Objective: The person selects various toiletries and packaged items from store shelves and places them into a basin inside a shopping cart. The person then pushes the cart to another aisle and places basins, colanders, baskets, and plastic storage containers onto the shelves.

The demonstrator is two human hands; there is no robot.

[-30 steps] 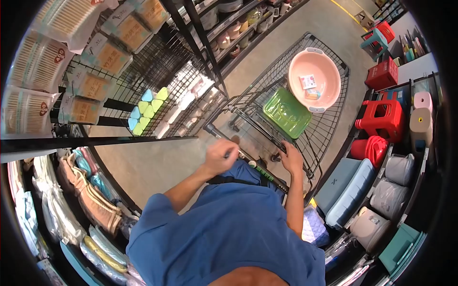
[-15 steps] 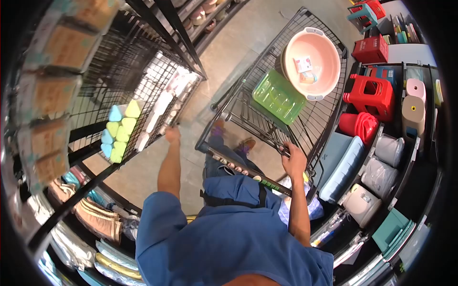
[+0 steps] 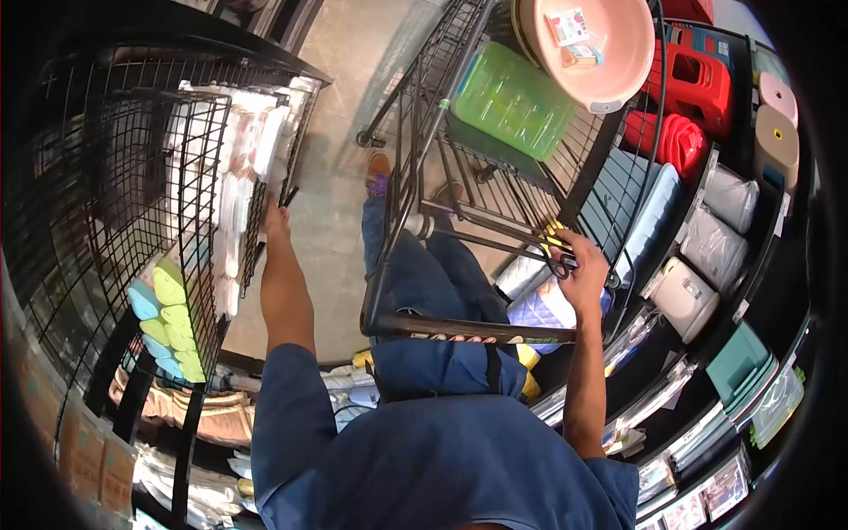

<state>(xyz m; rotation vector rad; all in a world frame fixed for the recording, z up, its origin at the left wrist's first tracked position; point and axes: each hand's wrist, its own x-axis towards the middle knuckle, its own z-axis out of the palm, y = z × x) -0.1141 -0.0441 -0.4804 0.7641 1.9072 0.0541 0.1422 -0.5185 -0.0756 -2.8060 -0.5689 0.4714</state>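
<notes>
At the left, a wire rack (image 3: 196, 99) keeps its goods in separate wire bays: green and blue blocks (image 3: 179, 329) stack in one, where their wedge shapes let them nest, and white packs (image 3: 252, 132) line up beside them, facing the aisle for easy reach. The left hand (image 3: 276, 216) is at the edge of these packs, arm stretched out; its fingertips are partly hidden, so I cannot tell whether it grips one. The two hands are well apart, with the cart (image 3: 539, 335) between the rack and the other arm. Inside the cart, the green box (image 3: 512, 102) lies flat, taking up little height. The right hand (image 3: 580, 274) is curled around the cart's wire frame, which probably steadies it. Beyond, the basin (image 3: 618, 57) sits open side up beside the box, so its wall keeps the small packets (image 3: 567, 26) from slipping through the wires. Farther right, a red stool (image 3: 700, 84) stands among the shelf goods.
</notes>
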